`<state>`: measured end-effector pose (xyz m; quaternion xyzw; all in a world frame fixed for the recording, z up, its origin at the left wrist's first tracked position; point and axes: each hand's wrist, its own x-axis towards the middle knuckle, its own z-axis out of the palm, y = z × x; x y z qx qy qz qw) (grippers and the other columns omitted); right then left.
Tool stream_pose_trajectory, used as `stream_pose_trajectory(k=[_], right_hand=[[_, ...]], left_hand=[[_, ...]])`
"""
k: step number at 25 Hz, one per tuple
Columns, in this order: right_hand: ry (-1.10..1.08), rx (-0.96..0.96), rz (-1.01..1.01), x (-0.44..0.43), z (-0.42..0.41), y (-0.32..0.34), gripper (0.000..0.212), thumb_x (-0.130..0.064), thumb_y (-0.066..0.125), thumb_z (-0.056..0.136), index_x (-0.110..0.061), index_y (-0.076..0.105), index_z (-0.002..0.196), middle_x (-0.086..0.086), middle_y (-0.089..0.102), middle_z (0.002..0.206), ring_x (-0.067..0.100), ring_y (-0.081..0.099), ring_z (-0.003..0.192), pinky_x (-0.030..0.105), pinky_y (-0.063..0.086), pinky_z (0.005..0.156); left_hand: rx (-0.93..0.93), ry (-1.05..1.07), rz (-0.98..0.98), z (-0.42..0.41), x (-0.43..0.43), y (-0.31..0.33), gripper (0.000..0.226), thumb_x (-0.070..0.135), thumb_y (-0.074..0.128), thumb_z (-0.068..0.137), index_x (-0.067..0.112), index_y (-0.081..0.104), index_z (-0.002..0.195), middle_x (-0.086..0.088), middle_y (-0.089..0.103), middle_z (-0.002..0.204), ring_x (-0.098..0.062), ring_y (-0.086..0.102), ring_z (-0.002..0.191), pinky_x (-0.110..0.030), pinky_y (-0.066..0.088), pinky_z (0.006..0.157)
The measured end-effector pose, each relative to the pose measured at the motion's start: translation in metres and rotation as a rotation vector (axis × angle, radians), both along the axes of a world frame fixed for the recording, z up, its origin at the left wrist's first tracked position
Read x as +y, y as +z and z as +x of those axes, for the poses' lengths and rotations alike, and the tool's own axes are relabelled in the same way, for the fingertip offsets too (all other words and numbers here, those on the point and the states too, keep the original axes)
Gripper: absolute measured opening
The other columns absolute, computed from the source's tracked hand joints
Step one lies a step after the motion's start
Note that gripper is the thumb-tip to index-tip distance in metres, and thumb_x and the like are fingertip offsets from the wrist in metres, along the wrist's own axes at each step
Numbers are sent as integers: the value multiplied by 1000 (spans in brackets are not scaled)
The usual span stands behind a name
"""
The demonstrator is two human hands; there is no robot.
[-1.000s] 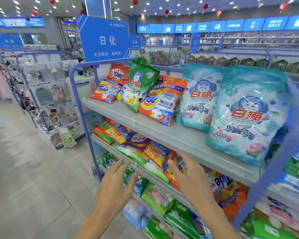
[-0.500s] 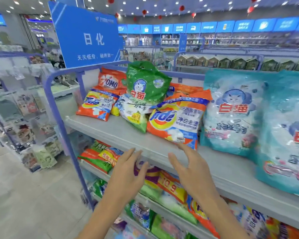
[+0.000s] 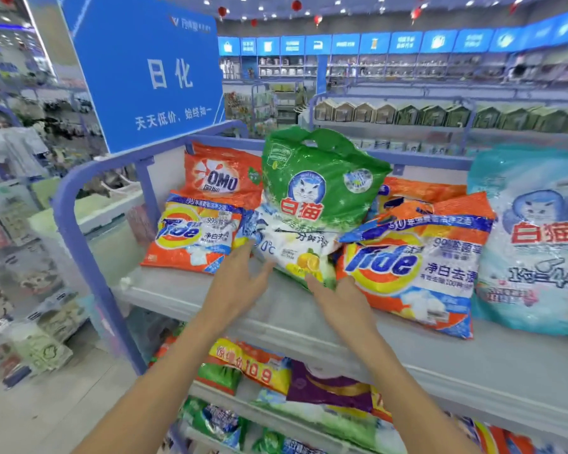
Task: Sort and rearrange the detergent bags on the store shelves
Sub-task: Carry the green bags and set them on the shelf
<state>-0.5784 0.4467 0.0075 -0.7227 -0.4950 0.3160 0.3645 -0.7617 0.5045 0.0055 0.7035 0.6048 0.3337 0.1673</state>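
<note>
**Top tier, left end to right end.** On the grey metal shelf, a small orange plastic Tide bag lies tilted near the left end. It leans on a red-orange OMO bag standing at the back left corner. At mid-shelf, a green-and-white cat-logo bag with a cut-out handle slumps toward the front edge. To its right, a large orange Tide bag leans forward, with a partly hidden orange bag behind it, brand unreadable. A pale teal cat-logo bag stands at the right end, cut by the frame.

**Hands.** The left hand has straight, spread fingers, with the tips at the green bag's lower left corner, apparently touching. The right hand has its fingers apart at the lower right edge; contact cannot be confirmed. Neither hand grips.

**Handling, as judged.**
- The bags are soft film pouches of powder, likely heavy for their size, glossy and prone to slip.
- The contents will shift and the bag will sag.
- The soundest hold is both palms low on the sides, or the top handle.

**Count, top tier.**
- Tide: two
- OMO: one
- Green cat-logo: one
- Teal cat-logo: one
- Unidentified orange: one
- Total: six

The mixed bags on the tiers below overlap too much to count.
</note>
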Motion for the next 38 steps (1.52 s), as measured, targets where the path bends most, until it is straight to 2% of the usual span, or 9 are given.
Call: stream_pose_trajectory(k=[3, 6, 10, 16, 20, 27, 31, 34, 38], right_hand=[[-108, 65, -50, 24, -13, -6, 93, -71, 69, 77, 1, 42, 130, 12, 65, 120, 33, 62, 114, 39, 49, 90], [-86, 5, -47, 34, -17, -5, 94, -78, 65, 74, -5, 52, 130, 11, 64, 130, 32, 60, 120, 38, 48, 93], [-8, -19, -61, 47, -15, 5, 87, -75, 63, 81, -9, 55, 136, 8, 62, 137, 29, 57, 126, 35, 44, 94], [40, 385, 44, 62, -11, 3, 30, -45, 84, 79, -28, 60, 79, -24, 60, 63, -3, 60, 68, 11, 42, 56], [93, 747, 35, 66, -6, 0, 55, -15, 91, 66, -10, 72, 118, 2, 79, 108, 20, 76, 99, 40, 59, 94], [260, 1013, 79, 48, 2, 2, 74, 14, 79, 58, -3, 63, 128, 22, 74, 114, 38, 74, 95, 47, 63, 79], [432, 974, -23, 37, 4, 10, 90, -27, 99, 51, -3, 63, 130, 15, 74, 120, 31, 72, 107, 44, 58, 91], [326, 804, -271, 42, 19, 25, 107, -83, 66, 67, 5, 67, 126, 22, 72, 120, 34, 71, 110, 43, 53, 100], [290, 800, -411, 40, 4, 23, 93, -83, 54, 78, -2, 71, 119, 18, 76, 110, 32, 75, 101, 43, 56, 94]], left_hand=[[-241, 9, -261, -1, 41, -1, 75, 62, 58, 91, 11, 47, 144, -1, 56, 131, -25, 53, 126, -32, 38, 98], [-616, 59, -434, 10, 57, -3, 85, 67, 71, 74, 11, 53, 136, -2, 64, 131, -17, 65, 113, -36, 51, 102], [-1034, 128, -518, 15, 66, 16, 36, 21, 79, 86, -4, 65, 108, -7, 71, 63, -12, 65, 43, -22, 50, 39], [-1199, 118, -653, 14, 66, 23, 29, 27, 83, 77, 12, 71, 98, -5, 75, 68, -19, 70, 51, -28, 54, 50], [-1327, 106, -757, 12, 57, 26, 21, 23, 79, 78, 14, 68, 94, -3, 70, 76, -18, 66, 70, -25, 53, 61], [-1496, -224, -551, 9, 22, 33, 23, 12, 63, 86, 7, 74, 105, -16, 76, 110, -31, 74, 94, -43, 61, 85], [-1545, -192, -407, -7, 6, 24, 45, 12, 73, 73, 7, 72, 118, -19, 72, 120, -32, 74, 94, -45, 63, 80], [-1664, -172, -316, -13, -6, 15, 48, 12, 65, 74, 7, 71, 121, -18, 73, 118, -33, 74, 95, -47, 63, 79], [-1636, -223, -272, -21, -23, 6, 28, 7, 59, 74, 14, 84, 83, -11, 79, 95, -28, 77, 83, -46, 63, 76]])
